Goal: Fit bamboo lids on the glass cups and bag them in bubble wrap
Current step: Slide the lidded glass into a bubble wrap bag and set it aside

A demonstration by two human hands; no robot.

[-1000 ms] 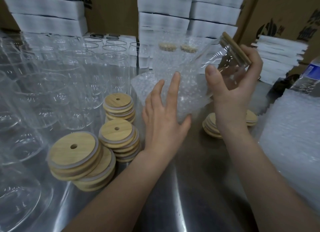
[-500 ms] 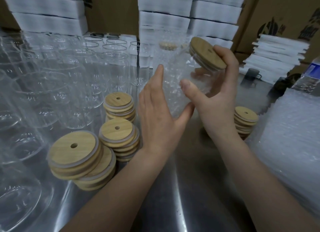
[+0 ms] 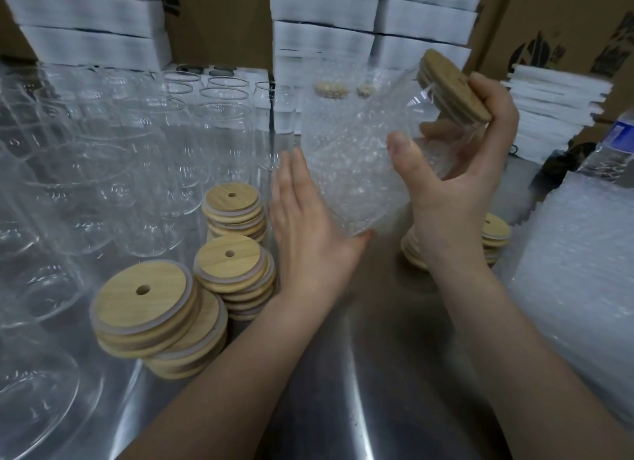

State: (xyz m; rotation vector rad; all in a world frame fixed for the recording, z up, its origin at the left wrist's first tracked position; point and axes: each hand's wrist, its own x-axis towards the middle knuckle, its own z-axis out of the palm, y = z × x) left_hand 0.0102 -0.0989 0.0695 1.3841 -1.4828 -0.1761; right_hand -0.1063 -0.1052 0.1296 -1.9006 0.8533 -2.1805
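My right hand grips a glass cup that is tilted on its side, its bamboo lid fitted and pointing up and right. The cup's lower part sits inside a bubble wrap bag. My left hand lies flat with straight fingers against the bag's left underside. Several stacks of bamboo lids stand left of my left arm, and another low lid stack shows behind my right wrist. Many bare glass cups crowd the left side.
A pile of bubble wrap bags lies at the right. White boxes and cardboard cartons line the back. A stack of white foam sheets and a water bottle sit at the far right. The metal table runs beneath my arms.
My right hand turned the lidded cup and pushed it further into the bubble wrap bag, then swung back right. My left hand shifted from over the bag to its left underside.
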